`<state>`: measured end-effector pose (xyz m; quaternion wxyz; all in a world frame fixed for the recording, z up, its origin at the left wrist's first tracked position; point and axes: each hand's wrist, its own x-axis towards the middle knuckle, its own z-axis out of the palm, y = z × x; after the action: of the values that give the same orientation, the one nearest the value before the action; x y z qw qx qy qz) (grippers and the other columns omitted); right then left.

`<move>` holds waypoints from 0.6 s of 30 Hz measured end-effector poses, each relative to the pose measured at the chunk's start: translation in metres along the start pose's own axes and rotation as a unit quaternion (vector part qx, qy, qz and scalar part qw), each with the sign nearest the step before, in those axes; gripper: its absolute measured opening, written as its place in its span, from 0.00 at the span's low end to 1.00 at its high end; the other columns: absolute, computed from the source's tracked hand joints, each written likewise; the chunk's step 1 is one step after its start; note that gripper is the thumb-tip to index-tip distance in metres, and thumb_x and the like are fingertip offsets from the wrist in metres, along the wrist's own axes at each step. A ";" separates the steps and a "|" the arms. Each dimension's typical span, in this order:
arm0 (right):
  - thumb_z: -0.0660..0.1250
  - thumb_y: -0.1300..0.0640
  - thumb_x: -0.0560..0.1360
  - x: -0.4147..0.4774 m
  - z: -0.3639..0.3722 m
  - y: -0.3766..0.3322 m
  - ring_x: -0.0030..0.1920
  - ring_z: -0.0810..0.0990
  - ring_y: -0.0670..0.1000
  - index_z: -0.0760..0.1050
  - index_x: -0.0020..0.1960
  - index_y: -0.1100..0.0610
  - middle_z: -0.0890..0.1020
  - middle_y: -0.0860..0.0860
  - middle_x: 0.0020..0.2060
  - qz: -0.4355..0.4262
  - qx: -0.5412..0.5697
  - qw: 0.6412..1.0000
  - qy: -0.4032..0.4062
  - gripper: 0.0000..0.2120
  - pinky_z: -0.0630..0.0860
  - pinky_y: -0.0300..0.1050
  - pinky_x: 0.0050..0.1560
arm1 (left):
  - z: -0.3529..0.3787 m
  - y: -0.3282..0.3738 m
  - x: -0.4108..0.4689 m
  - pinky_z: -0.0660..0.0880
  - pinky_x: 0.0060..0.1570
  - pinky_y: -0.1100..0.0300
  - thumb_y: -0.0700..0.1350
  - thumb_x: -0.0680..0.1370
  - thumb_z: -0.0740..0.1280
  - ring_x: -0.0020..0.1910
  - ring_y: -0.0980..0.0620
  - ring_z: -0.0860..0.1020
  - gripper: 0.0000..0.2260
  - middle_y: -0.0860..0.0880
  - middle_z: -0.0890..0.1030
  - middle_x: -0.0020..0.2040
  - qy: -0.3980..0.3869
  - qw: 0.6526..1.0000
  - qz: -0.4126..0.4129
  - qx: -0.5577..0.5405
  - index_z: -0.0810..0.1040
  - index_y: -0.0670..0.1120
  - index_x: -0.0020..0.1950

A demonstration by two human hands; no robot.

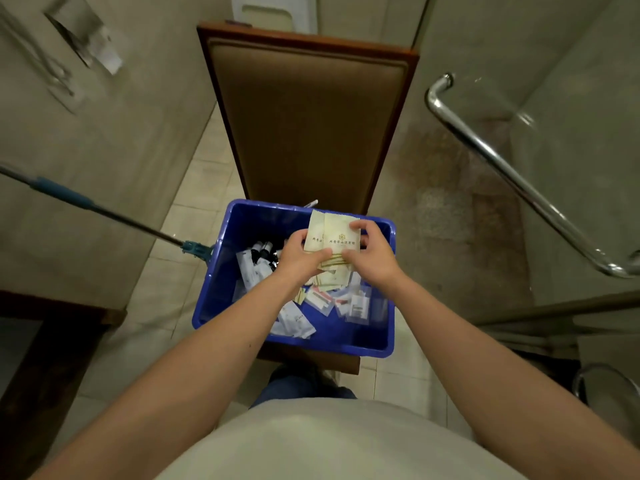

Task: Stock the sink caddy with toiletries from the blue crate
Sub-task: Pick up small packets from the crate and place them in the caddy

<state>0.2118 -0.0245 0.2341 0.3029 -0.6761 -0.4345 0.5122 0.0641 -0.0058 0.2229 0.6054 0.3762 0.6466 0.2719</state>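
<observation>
Two hands share one job here: we hold a small stack of cream sachets (341, 233) above the blue crate (211, 306), which sits on the seat of a brown padded chair (308, 126). Our left hand (299, 258) grips the stack from its left side, thumb laid across the front and fingers curled behind; our right hand (372, 252) pinches the right edge, a fingertip at the top corner and the thumb lower down. Neither hand is spread wide: both are closed round the same bundle, and they nearly meet at its lower edge.

We judge the step to be gathering and squaring a batch of sachets before carrying it off. To do it well we should tap the packets into line so that no loose one slips out, then pass the bundle to one hand with a firm pinch across its middle, leaving the other free for the small dark bottles (263, 251) at the crate's far left or the clear-wrapped items (356, 306) scattered on its floor. The sachets look thin and slick, so a light grip at one corner would likely let them fan apart.

The sink caddy is not in view, so we cannot tell how full it is; a mop handle (86, 202) ends just beside the crate's left rim
</observation>
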 end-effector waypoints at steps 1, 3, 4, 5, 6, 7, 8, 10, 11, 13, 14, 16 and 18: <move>0.69 0.69 0.73 -0.003 -0.003 -0.003 0.50 0.80 0.48 0.65 0.68 0.52 0.76 0.52 0.58 0.002 0.021 1.000 0.001 0.27 0.83 0.51 0.45 | 0.002 0.003 -0.002 0.77 0.32 0.66 0.39 0.75 0.72 0.50 0.56 0.79 0.23 0.52 0.78 0.55 -0.011 1.000 0.007 0.008 0.69 0.50 0.67; 0.70 0.70 0.72 -0.009 -0.011 -0.010 0.51 0.80 0.48 0.66 0.67 0.52 0.76 0.52 0.57 0.003 0.046 0.999 0.008 0.29 0.84 0.46 0.43 | 0.005 0.010 -0.006 0.79 0.38 0.63 0.40 0.75 0.72 0.50 0.57 0.79 0.23 0.53 0.79 0.54 -0.032 0.998 0.028 0.035 0.69 0.50 0.68; 0.70 0.70 0.72 -0.012 -0.015 -0.012 0.50 0.79 0.48 0.66 0.67 0.52 0.75 0.51 0.57 0.002 0.051 0.999 0.014 0.29 0.83 0.44 0.42 | 0.007 0.013 -0.007 0.79 0.44 0.60 0.40 0.74 0.73 0.52 0.56 0.79 0.24 0.52 0.79 0.56 -0.042 0.997 0.039 0.049 0.70 0.50 0.68; 0.70 0.70 0.71 -0.015 -0.018 -0.014 0.50 0.79 0.48 0.66 0.67 0.52 0.75 0.51 0.57 -0.001 0.057 0.998 0.021 0.29 0.83 0.42 0.40 | 0.008 0.016 -0.008 0.79 0.48 0.58 0.41 0.74 0.73 0.53 0.55 0.79 0.24 0.51 0.79 0.58 -0.051 0.996 0.051 0.060 0.70 0.50 0.68; 0.70 0.71 0.71 -0.019 -0.022 -0.016 0.51 0.79 0.48 0.66 0.67 0.52 0.75 0.51 0.57 -0.003 0.066 0.997 0.028 0.30 0.83 0.42 0.40 | 0.009 0.020 -0.008 0.79 0.49 0.57 0.41 0.73 0.74 0.54 0.55 0.79 0.25 0.51 0.79 0.59 -0.062 0.993 0.064 0.071 0.70 0.50 0.68; 0.70 0.72 0.71 -0.023 -0.026 -0.017 0.52 0.80 0.50 0.66 0.67 0.52 0.75 0.52 0.57 -0.004 0.075 0.997 0.036 0.30 0.83 0.43 0.40 | 0.010 0.024 -0.009 0.79 0.48 0.59 0.41 0.73 0.74 0.54 0.56 0.78 0.26 0.51 0.79 0.60 -0.076 0.991 0.079 0.082 0.70 0.51 0.68; 0.70 0.72 0.71 -0.027 -0.029 -0.018 0.54 0.80 0.51 0.66 0.66 0.52 0.75 0.53 0.58 -0.005 0.083 0.996 0.045 0.30 0.83 0.44 0.41 | 0.011 0.027 -0.009 0.79 0.48 0.61 0.41 0.72 0.75 0.54 0.57 0.78 0.28 0.51 0.79 0.61 -0.092 0.986 0.097 0.096 0.68 0.51 0.69; 0.70 0.73 0.70 -0.036 -0.034 -0.017 0.56 0.80 0.54 0.66 0.66 0.52 0.75 0.53 0.59 -0.005 0.095 0.994 0.061 0.31 0.84 0.50 0.45 | 0.012 0.034 -0.012 0.79 0.47 0.62 0.40 0.72 0.75 0.56 0.57 0.78 0.38 0.53 0.77 0.63 -0.130 0.973 0.133 0.133 0.59 0.53 0.76; 0.70 0.73 0.70 -0.041 -0.035 -0.016 0.56 0.80 0.54 0.66 0.66 0.52 0.75 0.54 0.59 -0.004 0.101 0.992 0.069 0.31 0.84 0.53 0.46 | 0.012 0.037 -0.014 0.79 0.49 0.60 0.40 0.71 0.76 0.57 0.56 0.78 0.44 0.53 0.75 0.64 -0.150 0.966 0.146 0.151 0.52 0.56 0.78; 0.70 0.73 0.70 -0.054 -0.036 -0.015 0.54 0.81 0.54 0.65 0.67 0.51 0.75 0.54 0.60 -0.001 0.115 0.990 0.088 0.32 0.84 0.52 0.44 | 0.012 0.042 -0.020 0.80 0.53 0.54 0.39 0.71 0.76 0.60 0.54 0.77 0.50 0.53 0.73 0.67 -0.187 0.950 0.170 0.184 0.44 0.61 0.78; 0.70 0.73 0.70 -0.060 -0.036 -0.013 0.53 0.81 0.53 0.65 0.67 0.51 0.75 0.54 0.60 0.001 0.121 0.988 0.097 0.32 0.84 0.50 0.42 | 0.012 0.043 -0.021 0.80 0.54 0.52 0.38 0.71 0.76 0.61 0.54 0.76 0.50 0.53 0.71 0.70 -0.203 0.942 0.182 0.196 0.45 0.62 0.78; 0.70 0.73 0.70 -0.075 -0.034 -0.010 0.51 0.81 0.51 0.65 0.66 0.50 0.74 0.53 0.61 0.003 0.141 0.981 0.130 0.32 0.83 0.44 0.38 | 0.012 0.044 -0.028 0.80 0.54 0.53 0.38 0.71 0.76 0.61 0.56 0.75 0.45 0.53 0.67 0.73 -0.240 0.923 0.211 0.217 0.54 0.60 0.78; 0.70 0.72 0.70 -0.092 -0.032 -0.007 0.49 0.81 0.50 0.65 0.66 0.48 0.74 0.53 0.61 0.007 0.152 0.975 0.164 0.32 0.82 0.41 0.36 | 0.013 0.043 -0.036 0.80 0.54 0.54 0.37 0.71 0.75 0.62 0.56 0.74 0.39 0.52 0.67 0.73 -0.261 0.908 0.225 0.238 0.62 0.57 0.76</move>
<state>0.2312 -0.1028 0.2890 0.4658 -0.6997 -0.2911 0.4569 0.0833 -0.0124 0.2771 0.5678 0.7020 0.4093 0.1316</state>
